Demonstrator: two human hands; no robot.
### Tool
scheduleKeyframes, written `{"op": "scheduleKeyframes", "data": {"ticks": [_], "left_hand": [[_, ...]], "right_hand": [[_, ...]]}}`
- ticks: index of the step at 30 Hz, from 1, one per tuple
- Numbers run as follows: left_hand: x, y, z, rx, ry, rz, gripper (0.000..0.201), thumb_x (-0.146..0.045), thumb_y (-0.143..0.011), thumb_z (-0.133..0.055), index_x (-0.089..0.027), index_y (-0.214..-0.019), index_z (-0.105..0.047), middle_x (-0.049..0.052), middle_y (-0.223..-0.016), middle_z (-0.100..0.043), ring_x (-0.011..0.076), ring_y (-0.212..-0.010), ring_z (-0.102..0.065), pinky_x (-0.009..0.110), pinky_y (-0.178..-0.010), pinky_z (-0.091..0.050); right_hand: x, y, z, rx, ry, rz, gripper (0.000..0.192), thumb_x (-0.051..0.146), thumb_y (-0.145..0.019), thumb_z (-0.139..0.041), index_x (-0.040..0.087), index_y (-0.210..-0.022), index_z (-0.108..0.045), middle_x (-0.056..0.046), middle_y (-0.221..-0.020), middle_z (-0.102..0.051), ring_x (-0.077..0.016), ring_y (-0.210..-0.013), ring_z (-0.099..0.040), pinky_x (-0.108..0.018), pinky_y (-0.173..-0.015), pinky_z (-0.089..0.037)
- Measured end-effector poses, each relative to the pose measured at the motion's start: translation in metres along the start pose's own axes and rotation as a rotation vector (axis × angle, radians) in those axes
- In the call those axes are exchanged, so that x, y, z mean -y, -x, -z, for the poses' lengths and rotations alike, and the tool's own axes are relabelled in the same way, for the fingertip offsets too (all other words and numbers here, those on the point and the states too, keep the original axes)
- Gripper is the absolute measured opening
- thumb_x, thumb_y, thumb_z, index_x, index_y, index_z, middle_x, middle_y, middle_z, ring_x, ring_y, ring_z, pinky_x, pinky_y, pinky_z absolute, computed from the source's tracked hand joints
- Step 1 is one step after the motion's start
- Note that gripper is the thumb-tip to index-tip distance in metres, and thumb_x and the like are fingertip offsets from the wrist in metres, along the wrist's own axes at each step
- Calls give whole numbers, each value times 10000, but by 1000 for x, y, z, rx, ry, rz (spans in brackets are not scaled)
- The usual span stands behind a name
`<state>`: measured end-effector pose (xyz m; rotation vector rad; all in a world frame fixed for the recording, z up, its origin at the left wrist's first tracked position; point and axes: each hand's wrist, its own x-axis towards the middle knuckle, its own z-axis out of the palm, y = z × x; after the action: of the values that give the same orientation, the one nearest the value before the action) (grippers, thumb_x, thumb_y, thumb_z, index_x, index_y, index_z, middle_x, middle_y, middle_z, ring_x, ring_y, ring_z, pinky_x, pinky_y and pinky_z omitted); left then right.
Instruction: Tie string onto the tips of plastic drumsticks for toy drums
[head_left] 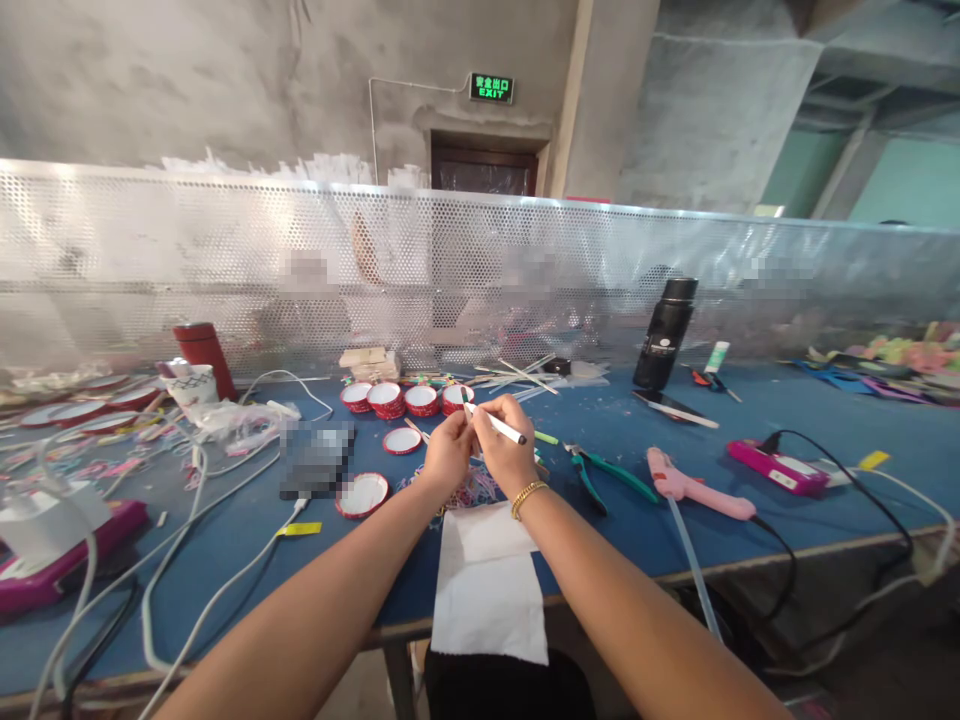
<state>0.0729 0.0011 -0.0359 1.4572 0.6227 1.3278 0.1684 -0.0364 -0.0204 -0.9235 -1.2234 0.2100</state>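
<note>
My right hand (508, 447) grips a white marker pen (501, 426) with a black end; its tip points up and left, toward my left hand. Close beside it, my left hand (449, 455) is closed in a pinch, and whatever small piece it holds is too small to name. A dark green spot shows at the pen's tip. Thin colourful strands (480, 487) lie under both hands. Just beyond are stacks of red-rimmed round white lids (386, 400). A folded white paper sheet (491, 590) hangs over the table edge below my wrists.
Green-handled pliers (615, 472), a pink glue gun (697, 488) and a magenta power strip (780, 468) lie to the right. A black bottle (664, 335) stands behind them. White cables (196, 510) and a red flask (206, 358) are on the left. A perforated metal screen (480, 280) closes off the back.
</note>
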Motion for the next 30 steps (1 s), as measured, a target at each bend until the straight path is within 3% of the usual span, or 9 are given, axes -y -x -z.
{"op": "scheduleKeyframes", "data": {"ticks": [8,30], "left_hand": [[-3,0,0,-25,-41,4,453,-572,-707,-773,-177,-706,-550,-49,-576,-494,84,-531,-402,223,-504,-294],[-2,0,1,-11,-24,-2,452,-559,-719,-786,-179,-688,-544,-49,-570,-495,80,-520,-410,220,-496,-294]], "right_hand": [[2,-2,2,-81,24,-21,174,379,-849,-610,232,-769,-565,14,-663,-626,-170,-613,-584,-293,-607,-463],[7,-2,1,-46,4,-12,206,410,-851,-617,236,-759,-558,15,-662,-625,-167,-607,-574,-295,-613,-474]]}}
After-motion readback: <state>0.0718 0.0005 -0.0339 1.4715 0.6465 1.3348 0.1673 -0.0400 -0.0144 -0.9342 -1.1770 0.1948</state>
